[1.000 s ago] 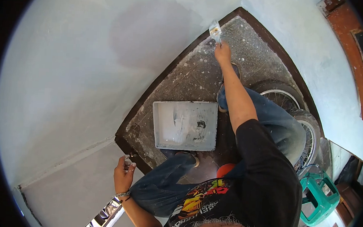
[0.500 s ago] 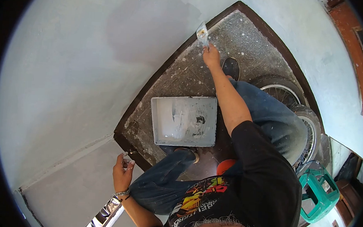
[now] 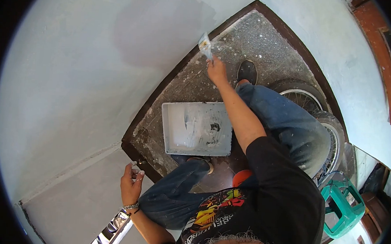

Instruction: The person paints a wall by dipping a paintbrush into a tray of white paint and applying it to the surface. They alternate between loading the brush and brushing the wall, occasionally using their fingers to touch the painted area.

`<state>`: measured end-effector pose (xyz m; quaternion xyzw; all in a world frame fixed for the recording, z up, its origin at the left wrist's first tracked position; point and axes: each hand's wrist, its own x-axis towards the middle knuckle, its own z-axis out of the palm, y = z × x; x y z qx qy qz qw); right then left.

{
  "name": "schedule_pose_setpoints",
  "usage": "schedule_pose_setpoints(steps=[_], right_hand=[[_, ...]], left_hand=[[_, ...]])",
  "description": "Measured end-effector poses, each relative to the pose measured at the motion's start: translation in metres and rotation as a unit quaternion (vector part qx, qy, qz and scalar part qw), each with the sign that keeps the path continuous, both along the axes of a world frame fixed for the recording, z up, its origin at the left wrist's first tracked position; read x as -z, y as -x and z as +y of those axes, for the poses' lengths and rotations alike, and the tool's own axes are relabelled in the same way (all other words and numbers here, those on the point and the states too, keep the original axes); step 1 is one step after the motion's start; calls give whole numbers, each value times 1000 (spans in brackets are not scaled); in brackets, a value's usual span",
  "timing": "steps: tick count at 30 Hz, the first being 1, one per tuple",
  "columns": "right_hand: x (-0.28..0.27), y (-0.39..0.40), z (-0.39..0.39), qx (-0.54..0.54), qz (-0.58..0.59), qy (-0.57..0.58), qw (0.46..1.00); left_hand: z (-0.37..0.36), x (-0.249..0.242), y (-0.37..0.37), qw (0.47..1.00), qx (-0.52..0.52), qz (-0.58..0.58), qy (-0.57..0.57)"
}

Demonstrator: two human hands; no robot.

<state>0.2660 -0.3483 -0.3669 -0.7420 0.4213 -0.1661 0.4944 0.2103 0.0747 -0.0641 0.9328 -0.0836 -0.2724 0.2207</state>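
My right hand (image 3: 216, 71) is wrapped round the handle of a paintbrush (image 3: 204, 46), whose pale, paint-covered head is at the wall's lower edge above the dark skirting. My left hand (image 3: 131, 186) hangs at the lower left with its fingers curled and whitish smears on the fingertips; whether anything small is between them is not clear. On the floor between the hands lies a grey tray (image 3: 163, 129) with white paint spread inside and a dark patch at its right.
Two spoked wheels (image 3: 334, 142) stand on the right, near my leg. A green plastic stool (image 3: 356, 210) is at the lower right. Part of a red object (image 3: 242, 178) shows below the tray. Dark skirting (image 3: 171, 78) borders the speckled floor.
My right hand and the brush have moved left and slightly down along the wall's lower edge. My left hand has hardly moved.
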Motion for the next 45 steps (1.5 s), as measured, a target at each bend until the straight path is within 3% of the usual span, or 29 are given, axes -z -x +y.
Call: schedule_pose_setpoints(steps=[5, 8, 10, 12, 15, 22, 29, 33, 39, 45], right_hand=[[-23, 31, 38, -69, -6, -6, 998], [2, 26, 10, 20, -47, -49, 997], [-30, 24, -31, 67, 7, -3, 998], [-18, 8, -67, 117, -17, 72, 990], [-19, -10, -92, 99, 9, 92, 991], [-18, -29, -28, 55, -20, 22, 998], [-31, 7, 40, 11, -45, -63, 997], [-22, 25, -2, 97, -89, -67, 989], [-8, 1, -118, 144, -34, 11, 989], [12, -26, -114, 124, -55, 55, 989]], left_hand=[[2, 1, 0, 1000, 0, -7, 2], [3, 1, 3, 1000, -2, -2, 1], [5, -1, 4, 1000, -6, 5, -2], [7, 0, 6, 1000, -17, 11, -1], [14, 4, 3, 1000, -13, 10, -19], [3, 5, -1, 1000, -6, 11, 2], [2, 3, 1, 1000, -4, 7, -1], [2, 4, 1, 1000, -9, 11, 8], [3, 1, 1, 1000, -12, 17, -8], [-5, 0, 0, 1000, -5, 11, -13]])
